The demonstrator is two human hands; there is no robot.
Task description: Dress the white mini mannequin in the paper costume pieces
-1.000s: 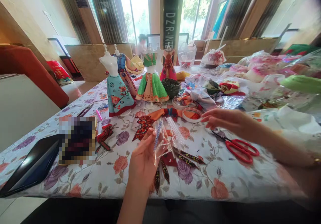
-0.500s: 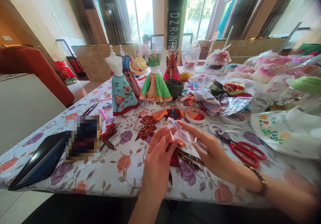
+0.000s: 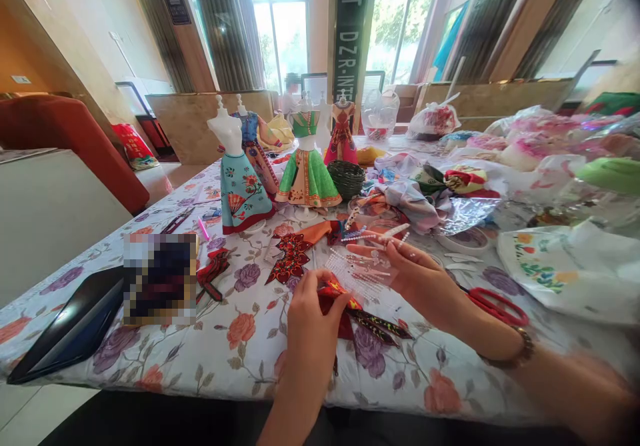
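Note:
My left hand (image 3: 316, 316) has its fingers closed on a small red fabric piece (image 3: 340, 291) with yellow marks. Black patterned strips (image 3: 380, 326) run out from under it to the right. My right hand (image 3: 417, 276) pinches a clear sheet (image 3: 357, 269) lined with rows of small pearl-like beads, held just above and to the right of the red piece. Behind my left hand lies a red and black patterned fabric piece (image 3: 290, 258) with a jagged edge, flat on the floral tablecloth.
Small mannequins in dresses (image 3: 245, 193) stand beyond my hands, near a dark woven basket (image 3: 347, 178). Red-handled scissors (image 3: 500, 306) lie partly behind my right wrist. A black tray (image 3: 65, 333) is at the left, a white embroidered cloth (image 3: 560, 273) at the right.
The beaded sheet has been turned and spread out flatter, and my right hand now grips its right side. My left hand has drawn away from the sheet onto the red fabric piece.

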